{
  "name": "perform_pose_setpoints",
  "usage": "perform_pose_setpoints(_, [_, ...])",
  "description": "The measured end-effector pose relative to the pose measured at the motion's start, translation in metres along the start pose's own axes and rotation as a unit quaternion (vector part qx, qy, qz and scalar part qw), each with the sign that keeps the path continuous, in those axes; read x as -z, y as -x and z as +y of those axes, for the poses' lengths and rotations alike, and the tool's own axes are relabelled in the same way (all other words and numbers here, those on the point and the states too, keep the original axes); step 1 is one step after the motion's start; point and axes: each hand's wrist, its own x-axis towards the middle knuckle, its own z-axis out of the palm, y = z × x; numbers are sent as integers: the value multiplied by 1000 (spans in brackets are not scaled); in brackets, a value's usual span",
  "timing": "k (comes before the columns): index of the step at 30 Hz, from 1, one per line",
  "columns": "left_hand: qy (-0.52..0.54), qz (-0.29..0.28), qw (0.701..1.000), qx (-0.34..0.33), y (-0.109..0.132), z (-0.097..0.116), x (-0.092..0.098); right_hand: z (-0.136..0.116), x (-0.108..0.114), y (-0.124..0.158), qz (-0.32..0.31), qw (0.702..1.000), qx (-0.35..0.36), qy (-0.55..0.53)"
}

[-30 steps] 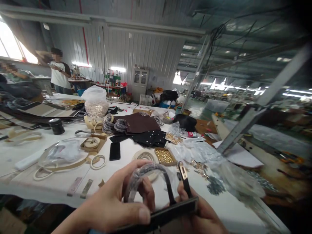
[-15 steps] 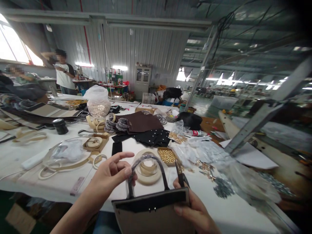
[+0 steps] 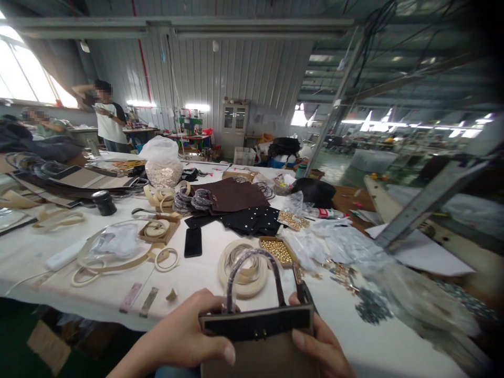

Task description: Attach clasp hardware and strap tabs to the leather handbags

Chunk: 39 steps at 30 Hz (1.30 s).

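Observation:
A taupe handbag [image 3: 258,349] with a black top band is at the bottom centre, its lower part cut off by the frame. One arched handle, wrapped in clear plastic on its left side, stands up from it. My left hand [image 3: 197,331] grips the bag's upper left corner, thumb on the front and fingers behind. My right hand [image 3: 321,341] is closed on the right side, thumb on the front panel. A dark strap with a gold metal end [image 3: 298,275] rises beside the right fingers; whether they hold it is hidden. Small metal prongs show on the black band.
On the white table [image 3: 315,307] lie a tape roll [image 3: 226,275], a box of gold studs [image 3: 275,249], a black phone [image 3: 193,242], brown panels [image 3: 240,195] and black studded pieces [image 3: 252,220]. Metal parts [image 3: 372,304] and plastic bags [image 3: 326,239] are to the right. A person [image 3: 110,118] stands far left.
My left hand has moved from the handle down onto the bag's upper left corner. The bag sits slightly further right in view, and the phone is now fully visible. My right hand keeps its grip.

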Motion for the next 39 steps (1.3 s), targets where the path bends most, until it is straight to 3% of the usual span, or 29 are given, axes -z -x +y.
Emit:
perform_pose_setpoints(6, [115, -72, 991, 1, -28, -13, -9, 3, -7, -19, -55, 998, 14, -1])
perform_pose_setpoints(10, [190, -42, 981, -20, -50, -23, -11, 1, -20, -33, -93, 995, 39, -4])
perform_pose_setpoints(14, [254, -32, 966, -15, -61, -31, -18, 3, -18, -45, -113, 993, 29, 8])
perform_pose_setpoints(18, [239, 70, 968, -14, -79, -41, -22, -2, -15, -64, -121, 992, 29, 28])
perform_pose_setpoints(21, [178, 143, 974, -11, -107, -48, -13, -18, -24, -92, -113, 989, 68, 61])
perform_pose_setpoints(24, [117, 194, 974, 5, -142, -57, -1, -32, -33, -133, -72, 983, 128, 109])
perform_pose_setpoints(26, [70, 222, 972, 19, -164, -66, 5, -32, -32, -162, -10, 972, 176, 153])
perform_pose_setpoints(30, [12, 257, 966, 22, -198, -92, 8, -14, -18, -203, 137, 910, 263, 288])
perform_pose_setpoints(34, [-42, 252, 967, 2, -216, -112, 9, 5, -12, -207, 205, 854, 282, 386])
perform_pose_setpoints(39, [-98, 227, 969, 7, -225, -128, 13, 9, -28, -192, 264, 782, 219, 520])
